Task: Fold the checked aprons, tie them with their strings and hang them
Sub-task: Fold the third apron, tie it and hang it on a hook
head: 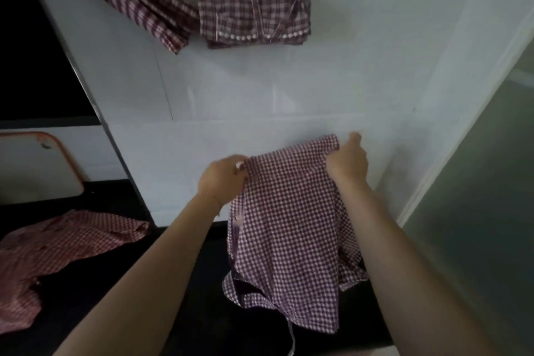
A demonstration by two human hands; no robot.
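Your left hand [224, 179] and right hand [348, 163] pinch the top corners of a hanging, rumpled, red-and-white checked apron [289, 228].

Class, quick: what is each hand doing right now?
Left hand: closed, grip on the apron top edge.
Right hand: closed, grip on the same apron's other top corner.

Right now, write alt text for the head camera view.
Two hands, the left hand and right hand, hold up a checked apron by its top edge before a white wall. Two more aprons hang above; another crumpled one lies on the dark counter.
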